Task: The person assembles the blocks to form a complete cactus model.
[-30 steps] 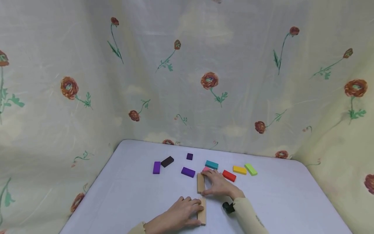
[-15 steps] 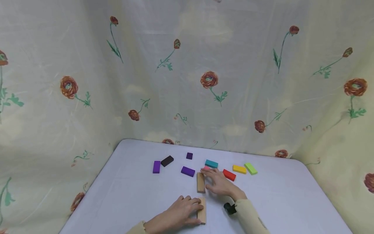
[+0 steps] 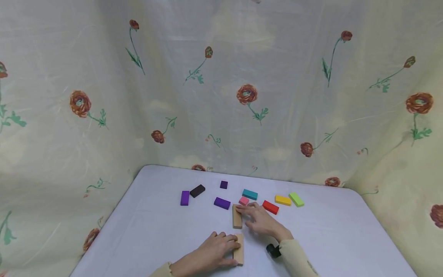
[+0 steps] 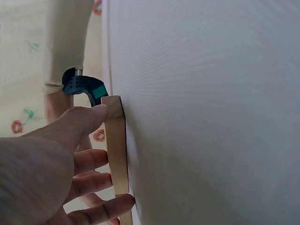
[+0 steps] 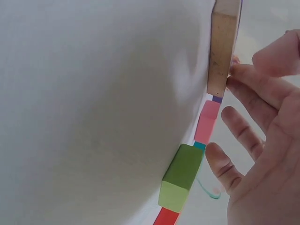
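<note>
Two plain wooden blocks lie end to end on the table, with a gap between them. My left hand (image 3: pixel 214 254) holds the nearer wooden block (image 3: pixel 238 254): the thumb is at its near end and the fingers are bent over it. In the left wrist view, one finger of my left hand (image 4: pixel 42 178) reaches past the wood's edge. The farther wooden block (image 3: pixel 237 220) lies under the fingertips of my right hand (image 3: pixel 261 221), which touch its far part, with the thumb off to the right. A small pink block (image 3: pixel 243 201) sits just beyond those fingertips.
Behind the hands lie teal (image 3: pixel 250 194), red (image 3: pixel 270 207), yellow (image 3: pixel 283 200) and lime (image 3: pixel 296 199) blocks. Farther left are several purple (image 3: pixel 222 203) blocks and a black one (image 3: pixel 197 191). The right wrist view shows a green block (image 5: pixel 182 176) close up. A floral curtain (image 3: pixel 221 96) surrounds the table.
My right thumb has come away from the farther wooden block's near end. The right fingers have drawn back slightly, uncovering more of the pink block. My left hand stays in place.
</note>
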A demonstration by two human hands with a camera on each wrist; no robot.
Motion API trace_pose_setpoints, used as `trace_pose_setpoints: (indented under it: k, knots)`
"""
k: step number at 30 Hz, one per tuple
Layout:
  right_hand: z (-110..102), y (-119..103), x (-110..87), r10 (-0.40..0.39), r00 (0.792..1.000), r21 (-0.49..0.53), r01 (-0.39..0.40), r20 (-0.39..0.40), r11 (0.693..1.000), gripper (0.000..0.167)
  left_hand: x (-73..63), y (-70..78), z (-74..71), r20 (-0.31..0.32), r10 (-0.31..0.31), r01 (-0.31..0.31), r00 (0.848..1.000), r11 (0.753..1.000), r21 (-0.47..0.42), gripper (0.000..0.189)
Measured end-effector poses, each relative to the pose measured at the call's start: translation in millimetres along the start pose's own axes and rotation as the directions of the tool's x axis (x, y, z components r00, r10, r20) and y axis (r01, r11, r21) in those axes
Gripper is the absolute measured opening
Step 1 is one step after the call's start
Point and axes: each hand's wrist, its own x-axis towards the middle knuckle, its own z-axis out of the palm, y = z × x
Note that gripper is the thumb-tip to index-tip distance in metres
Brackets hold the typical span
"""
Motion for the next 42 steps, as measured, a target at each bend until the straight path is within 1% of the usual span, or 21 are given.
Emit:
trace_pose_setpoints:
  k: [14, 23, 29, 34, 42]
  knots:
    - [-1, -4, -2.6, 0.01, 1.0, -0.013, -0.009, 0.017, 1.0, 0.052, -0.2, 0.1, 0.0, -0.005, 0.0, 0.0, 1.0, 1.0, 0.008, 0.053]
    - [1, -4, -8.3, -0.042, 0.999, -0.099, 0.045, 0.027, 0.994, 0.054, -1.3, 1.4, -2.2, 0.008, -0.008, 0.008, 1.0, 1.0, -0.012, 0.052]
    - [2, -6, -13.4, -0.058, 0.998, -0.103, 0.061, 0.026, 0.993, 0.054, 0.0, 1.0, -1.4, 0.011, -0.017, 0.017, 1.0, 1.0, -0.019, 0.052]
    - [4, -7, -18.1, -0.046, 0.998, -0.097, 0.051, 0.052, 0.994, 0.055, -0.3, 0.6, 0.2, 0.001, 0.003, -0.003, 1.0, 1.0, -0.006, 0.053]
    - [4, -9, -19.5, -0.06, 0.997, -0.128, 0.065, 0.041, 0.99, 0.055, 0.7, -2.3, -0.1, -0.012, 0.027, -0.027, 1.0, 1.0, 0.002, 0.054]
